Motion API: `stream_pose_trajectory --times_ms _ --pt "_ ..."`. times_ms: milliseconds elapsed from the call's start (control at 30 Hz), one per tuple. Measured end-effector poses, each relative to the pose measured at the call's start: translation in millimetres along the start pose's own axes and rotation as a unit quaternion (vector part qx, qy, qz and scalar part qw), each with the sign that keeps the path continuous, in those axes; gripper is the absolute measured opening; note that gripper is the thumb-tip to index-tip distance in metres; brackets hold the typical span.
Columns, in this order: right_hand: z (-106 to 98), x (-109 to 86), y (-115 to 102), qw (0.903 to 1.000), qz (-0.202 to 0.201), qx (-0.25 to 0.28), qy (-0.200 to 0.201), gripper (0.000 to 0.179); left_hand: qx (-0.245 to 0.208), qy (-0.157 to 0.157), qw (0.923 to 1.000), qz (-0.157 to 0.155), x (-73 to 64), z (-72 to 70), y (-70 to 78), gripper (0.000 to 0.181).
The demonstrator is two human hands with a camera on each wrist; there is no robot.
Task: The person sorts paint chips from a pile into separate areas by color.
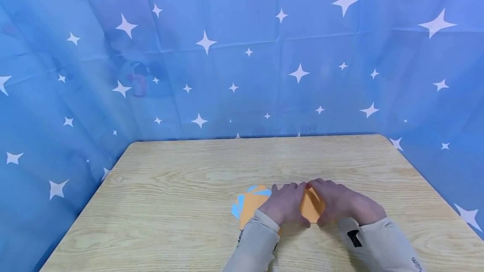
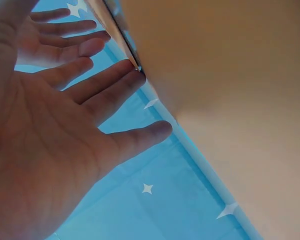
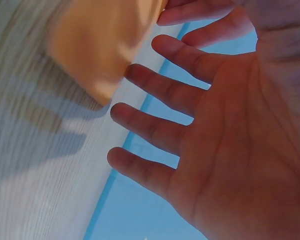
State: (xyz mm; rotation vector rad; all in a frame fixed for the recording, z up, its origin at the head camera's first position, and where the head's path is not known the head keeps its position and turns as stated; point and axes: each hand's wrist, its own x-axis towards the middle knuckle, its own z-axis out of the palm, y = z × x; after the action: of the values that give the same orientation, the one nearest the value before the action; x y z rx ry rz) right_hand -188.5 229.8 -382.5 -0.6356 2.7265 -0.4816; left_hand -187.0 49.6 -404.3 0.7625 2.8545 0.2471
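An orange sheet of paper (image 1: pixel 311 207) lies between my two hands, right of the table's middle. My left hand (image 1: pixel 285 202) grips its left side, fingers at the far edge and thumb at the near edge. My right hand (image 1: pixel 338 200) holds the right side the same way. In the right wrist view the orange sheet (image 3: pixel 97 45) casts a shadow on the table, and fingertips meet its edge. In the left wrist view the fingers (image 2: pixel 117 92) are fairly straight, two tips at a thin edge. The thumbs' contact is hidden in the wrist views.
Partly under my left forearm lies a loose, fanned pile of orange and light blue sheets (image 1: pixel 251 207). The light wooden table (image 1: pixel 170 205) reaches back to a blue curtain (image 1: pixel 257 66) with white stars, which also hangs along both sides.
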Motion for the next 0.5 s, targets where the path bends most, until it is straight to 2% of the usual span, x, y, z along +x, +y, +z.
stream_pose_trajectory --times_ms 233,367,500 --pt "-1 -0.5 -3 0.9997 0.009 -0.021 -0.007 0.090 -0.006 -0.005 1.0000 -0.001 -3.5 -2.5 -0.8 0.097" --pt "-6 -2.5 -6 0.9996 0.004 -0.028 -0.004 0.093 0.003 0.001 1.0000 -0.006 -9.0 -11.3 -3.2 0.095" --pt "-10 -4.2 -11 0.9995 -0.012 -0.024 0.019 0.097 0.013 0.009 0.9997 -0.018 -17.5 -23.0 -9.1 0.094"
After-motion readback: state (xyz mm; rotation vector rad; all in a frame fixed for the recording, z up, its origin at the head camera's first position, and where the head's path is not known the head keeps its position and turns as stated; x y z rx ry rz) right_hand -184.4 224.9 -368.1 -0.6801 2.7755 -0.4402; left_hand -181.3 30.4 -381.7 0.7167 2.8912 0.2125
